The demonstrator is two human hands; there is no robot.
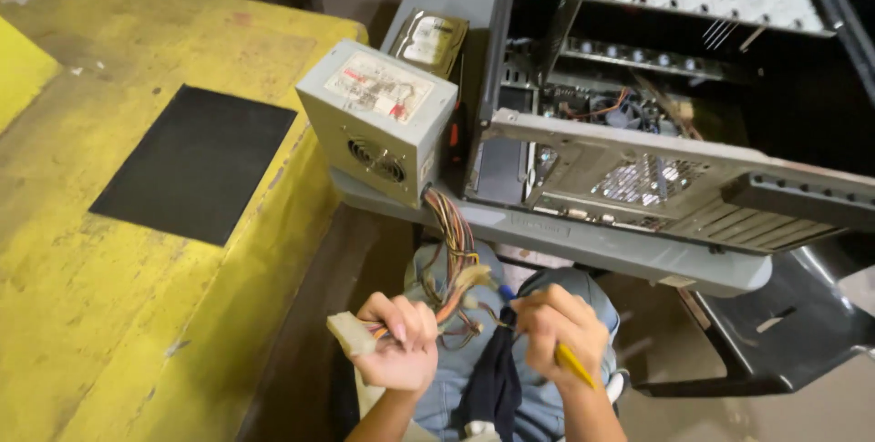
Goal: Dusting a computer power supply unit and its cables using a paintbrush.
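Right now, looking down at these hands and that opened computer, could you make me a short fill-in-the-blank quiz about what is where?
1. The left hand grips a bundle of coloured wires ending in a pale ____.
2. Those wires run up to the grey ____ standing beside the open computer case.
3. The right hand holds a tool with a ____ handle.
4. A flat ____ rectangle lies on the yellow bench.

Missing words: connector; power supply; yellow; black

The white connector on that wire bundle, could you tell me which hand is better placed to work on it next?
Left. The left hand already grips the white connector and wire bundle; the right hand holds a yellow tool beside it.
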